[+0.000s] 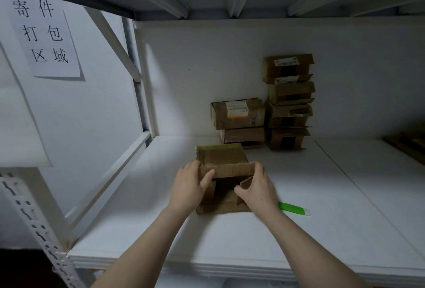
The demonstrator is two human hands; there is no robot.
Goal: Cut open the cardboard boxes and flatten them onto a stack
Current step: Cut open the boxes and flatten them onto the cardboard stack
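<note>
Gripping the open cardboard box (222,161) from both sides, the left hand (189,185) has its fingers round the left wall and its thumb laid across the near flap. The right hand (258,190) wraps the right wall, with its thumb hooked against a small inner flap. The box stands near the middle of the white shelf board (299,253), its open side turned toward the person. A strip of yellowish tape runs along its far top edge, and a lower flap lies flat on the board between the wrists. Just beside the right wrist a green cutter (294,209) lies flat on the board, its pale tip pointing right and its other end hidden behind the hand. Further back, against the rear wall, stand two piles of closed boxes. The shorter pile (239,115) is two high, close behind the held box, and its upper box bears a white label. The taller pile (289,103) stands just to the right of the shorter one. On the left wall hangs a paper sign (46,36) with printed characters, and below it a slotted metal upright (34,223) slants down
</note>
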